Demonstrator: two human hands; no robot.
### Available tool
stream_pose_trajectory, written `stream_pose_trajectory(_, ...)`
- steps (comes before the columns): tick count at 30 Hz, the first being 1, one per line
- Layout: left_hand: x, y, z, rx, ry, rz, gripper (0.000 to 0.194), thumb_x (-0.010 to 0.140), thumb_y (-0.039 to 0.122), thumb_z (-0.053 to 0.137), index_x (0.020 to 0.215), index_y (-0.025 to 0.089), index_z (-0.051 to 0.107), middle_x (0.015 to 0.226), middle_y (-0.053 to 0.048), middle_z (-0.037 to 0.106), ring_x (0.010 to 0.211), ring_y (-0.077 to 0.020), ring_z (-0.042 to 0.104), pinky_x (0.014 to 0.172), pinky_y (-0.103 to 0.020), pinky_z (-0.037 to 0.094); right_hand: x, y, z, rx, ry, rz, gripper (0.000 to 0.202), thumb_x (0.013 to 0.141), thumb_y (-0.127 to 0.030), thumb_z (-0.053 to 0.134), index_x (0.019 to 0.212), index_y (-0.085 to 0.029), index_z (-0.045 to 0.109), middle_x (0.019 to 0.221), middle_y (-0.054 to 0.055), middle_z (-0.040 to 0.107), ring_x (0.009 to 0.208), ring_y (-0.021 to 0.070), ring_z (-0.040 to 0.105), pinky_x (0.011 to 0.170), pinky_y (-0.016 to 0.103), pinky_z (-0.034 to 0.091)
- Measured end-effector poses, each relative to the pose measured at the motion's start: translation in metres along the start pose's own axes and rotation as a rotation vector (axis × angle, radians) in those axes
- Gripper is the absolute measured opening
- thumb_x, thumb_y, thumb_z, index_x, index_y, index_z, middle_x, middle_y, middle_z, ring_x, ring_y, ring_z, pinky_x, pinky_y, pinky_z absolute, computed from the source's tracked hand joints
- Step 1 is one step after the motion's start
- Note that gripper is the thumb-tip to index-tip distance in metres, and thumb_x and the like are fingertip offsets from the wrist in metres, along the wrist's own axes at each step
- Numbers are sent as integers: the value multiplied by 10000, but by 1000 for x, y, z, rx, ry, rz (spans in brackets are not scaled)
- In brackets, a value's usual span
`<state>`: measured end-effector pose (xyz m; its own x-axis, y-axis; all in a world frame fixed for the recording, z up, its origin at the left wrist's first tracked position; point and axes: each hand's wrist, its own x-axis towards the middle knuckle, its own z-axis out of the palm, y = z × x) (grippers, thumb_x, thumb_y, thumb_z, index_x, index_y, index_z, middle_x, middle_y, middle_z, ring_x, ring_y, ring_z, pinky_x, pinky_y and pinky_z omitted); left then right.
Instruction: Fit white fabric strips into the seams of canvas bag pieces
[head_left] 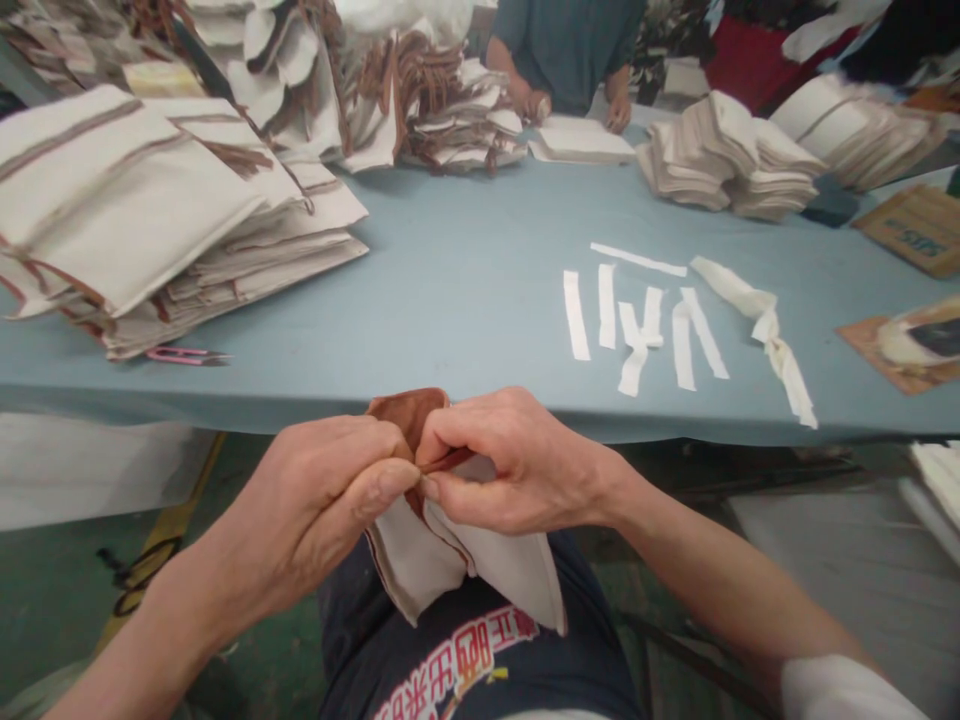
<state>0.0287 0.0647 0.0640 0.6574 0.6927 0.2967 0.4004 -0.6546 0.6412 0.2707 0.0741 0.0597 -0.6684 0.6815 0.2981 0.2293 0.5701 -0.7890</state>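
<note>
Both of my hands pinch a cream fabric piece with brown trim [420, 565] in front of my body, just off the table's near edge. My left hand [330, 500] grips it between thumb and fingers. Close beside it, my right hand [502, 460] pinches a brown edge, fingertips touching those of the left. Brown cloth shows above the fingers, and two cream flaps hang below over my dark printed apron [480, 670]. The exact spot between the fingertips is hidden.
A blue-covered table [450, 260] lies ahead. On it are stacked cream fabric pieces [127, 200], pink thread snips [187, 356], several white strips [576, 315], a twisted cream cloth [765, 320] and a cardboard box [915, 230]. Another person [570, 60] stands across the table, hands by a fabric stack [581, 140].
</note>
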Motion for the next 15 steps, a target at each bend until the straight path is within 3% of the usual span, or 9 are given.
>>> stream_pose_trajectory(4,10,4,3,-41,-56,-70,518,1160,409,549,681,212,534,587,73,483,517,-101,443,508,-245,331,-5,2,-1,-30,27,-26,79,919,-191,597,842,-210,595,721,-54,616,626,95,516,652,253,345)
stream_pose_trajectory(8,10,2,9,-197,-119,-182,503,1137,370,536,664,209,596,576,59,560,508,-104,493,494,-236,361,-9,2,-7,-43,29,-13,119,948,-221,618,831,-206,599,741,-41,635,647,98,522,673,258,350)
stream_pose_trajectory(15,-3,3,3,-237,-74,-204,537,1158,370,502,658,227,635,578,60,605,491,-107,585,495,-200,447,-11,26,-30,117,-64,206,436,939,-600,770,841,-182,696,716,-34,645,656,114,539,647,255,355)
